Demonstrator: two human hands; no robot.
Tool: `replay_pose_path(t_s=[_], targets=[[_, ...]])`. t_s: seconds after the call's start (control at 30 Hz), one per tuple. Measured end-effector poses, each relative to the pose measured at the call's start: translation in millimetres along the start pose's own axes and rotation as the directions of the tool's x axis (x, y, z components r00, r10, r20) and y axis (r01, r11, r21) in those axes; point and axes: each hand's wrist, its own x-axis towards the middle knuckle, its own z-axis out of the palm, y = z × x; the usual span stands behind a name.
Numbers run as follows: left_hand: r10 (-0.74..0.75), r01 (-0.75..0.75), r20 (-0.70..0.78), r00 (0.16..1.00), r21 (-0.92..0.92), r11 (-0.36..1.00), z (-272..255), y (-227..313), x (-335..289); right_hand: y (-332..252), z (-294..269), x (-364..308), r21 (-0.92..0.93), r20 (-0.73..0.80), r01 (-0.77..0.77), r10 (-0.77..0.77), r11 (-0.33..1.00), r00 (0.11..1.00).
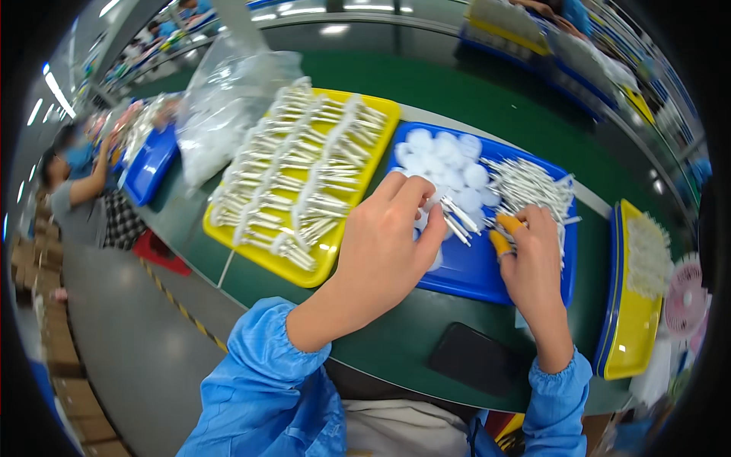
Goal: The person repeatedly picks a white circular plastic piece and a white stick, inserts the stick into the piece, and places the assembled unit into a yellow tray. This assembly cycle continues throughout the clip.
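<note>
My left hand (388, 240) is closed in a pinch over the blue tray (472, 278). Its fingertips hold a small bundle of thin white sticks (459, 222), splayed toward my right hand; a white round piece seems to sit at their base, partly covered by the fingers. Yellow finger covers are on the thumb and index finger of my right hand (531, 255). These fingers are bent close together beside a loose pile of white sticks (533, 186), and whatever is between them is too small to make out. White round pieces (438, 156) are heaped at the tray's far left.
Left of the blue tray, a yellow tray (324, 263) carries rows of white stick bundles. A clear plastic bag (228, 99) lies beyond it. A dark phone (476, 358) rests near the table edge. Stacked trays (636, 335) and a pink fan (685, 297) stand right. A person (84, 186) sits far left.
</note>
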Motion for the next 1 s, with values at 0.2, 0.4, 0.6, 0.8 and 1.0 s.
replay_pose_path(t_s=[0.2, 0.4, 0.6, 0.8, 1.0], targets=[[-0.122, 0.163, -0.23, 0.966, 0.17, 0.972, -67, -39, -12, 1, 8, -2, -0.024, 0.01, 0.014, -0.013, 1.0, 1.0], [-0.158, 0.33, -0.424, 0.892, 0.369, 0.869, -166, -99, -30, -2, -9, -17, 0.054, -0.018, -0.041, 0.042, 0.998, 0.999], [-0.216, 0.354, -0.313, 0.925, 0.501, 0.789, -194, -142, -40, -15, -18, -35, 0.123, -0.002, -0.051, 0.052, 0.991, 0.999], [-0.171, 0.343, -0.356, 0.919, 0.504, 0.793, -182, -129, -46, -7, -19, -46, 0.182, -0.042, -0.043, 0.051, 0.982, 0.998], [-0.188, 0.267, -0.25, 0.95, 0.333, 0.904, -134, -67, -39, -2, -21, -49, 0.23, -0.079, -0.023, 0.043, 0.973, 0.996]])
